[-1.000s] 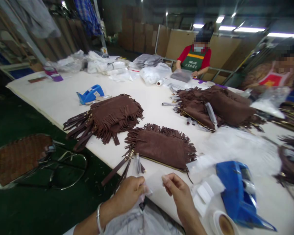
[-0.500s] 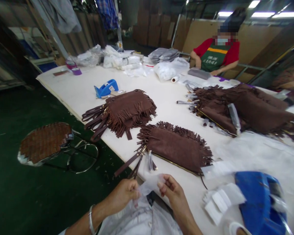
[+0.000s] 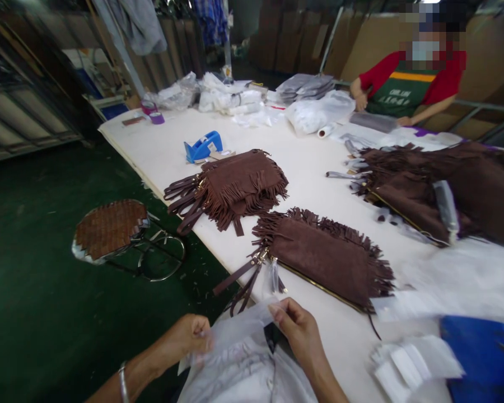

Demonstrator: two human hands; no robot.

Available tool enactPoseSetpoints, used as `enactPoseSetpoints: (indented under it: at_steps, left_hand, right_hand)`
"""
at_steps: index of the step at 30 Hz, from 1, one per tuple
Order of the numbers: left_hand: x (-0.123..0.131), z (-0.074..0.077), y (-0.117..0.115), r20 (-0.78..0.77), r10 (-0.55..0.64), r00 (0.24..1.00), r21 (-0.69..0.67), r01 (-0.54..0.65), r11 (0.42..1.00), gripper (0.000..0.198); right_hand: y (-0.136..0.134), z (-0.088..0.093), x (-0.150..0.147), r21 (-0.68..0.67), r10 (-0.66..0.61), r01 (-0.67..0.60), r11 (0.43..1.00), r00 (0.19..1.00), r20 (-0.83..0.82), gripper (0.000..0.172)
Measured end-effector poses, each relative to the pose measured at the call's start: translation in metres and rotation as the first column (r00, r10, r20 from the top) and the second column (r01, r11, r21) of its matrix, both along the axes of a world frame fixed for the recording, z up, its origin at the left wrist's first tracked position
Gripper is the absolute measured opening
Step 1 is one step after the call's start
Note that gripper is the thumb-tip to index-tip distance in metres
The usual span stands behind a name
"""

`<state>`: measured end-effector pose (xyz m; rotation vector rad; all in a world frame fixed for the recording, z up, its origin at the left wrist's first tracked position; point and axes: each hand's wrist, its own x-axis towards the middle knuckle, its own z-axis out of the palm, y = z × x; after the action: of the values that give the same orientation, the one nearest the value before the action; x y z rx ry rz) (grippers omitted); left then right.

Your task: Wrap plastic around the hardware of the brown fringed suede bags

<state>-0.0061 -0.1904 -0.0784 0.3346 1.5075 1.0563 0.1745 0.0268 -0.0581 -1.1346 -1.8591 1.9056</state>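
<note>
Between my two hands a thin translucent plastic sheet point(image 3: 241, 327), perhaps a small bag, is stretched over my lap. My left hand point(image 3: 189, 338), with a bracelet at its wrist, is closed on one end. The fingers of my right hand point(image 3: 296, 324) pinch the other end. Just beyond them on the table lies a brown fringed clutch bag point(image 3: 323, 254) with a zip along its near edge. Its strap and tassel point(image 3: 274, 274), the latter wrapped in clear plastic, hang toward the table edge. Farther left sits a pile of similar fringed bags point(image 3: 243, 182).
On the white table point(image 3: 302, 162) stand a blue tape dispenser point(image 3: 204, 146) and a blue object point(image 3: 479, 358) beside white packets point(image 3: 407, 364). More brown bags point(image 3: 466, 184) are heaped right. A stool point(image 3: 111, 229) stands left. Across the table a person point(image 3: 407, 89) handles a grey package.
My left hand has moved left, away from my right, drawing the plastic sheet out wider. The head view has turned left, so the table's things appear farther right.
</note>
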Motion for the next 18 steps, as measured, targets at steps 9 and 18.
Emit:
enactPoseSetpoints:
  at_steps: [9,18]
  left_hand:
    - [0.003,0.007,-0.019,-0.058,0.038,0.998,-0.074,-0.042,0.996,0.049]
    - [0.001,0.002,-0.036,0.139,0.305,0.942,-0.133,-0.287,0.949,0.041]
  right_hand:
    - [-0.005,-0.004,-0.016,0.140,0.037,-0.046,0.989,0.997,0.062,0.042]
    - [-0.005,-0.008,-0.014,0.040,0.038,-0.038,0.998,0.999,0.004,0.034]
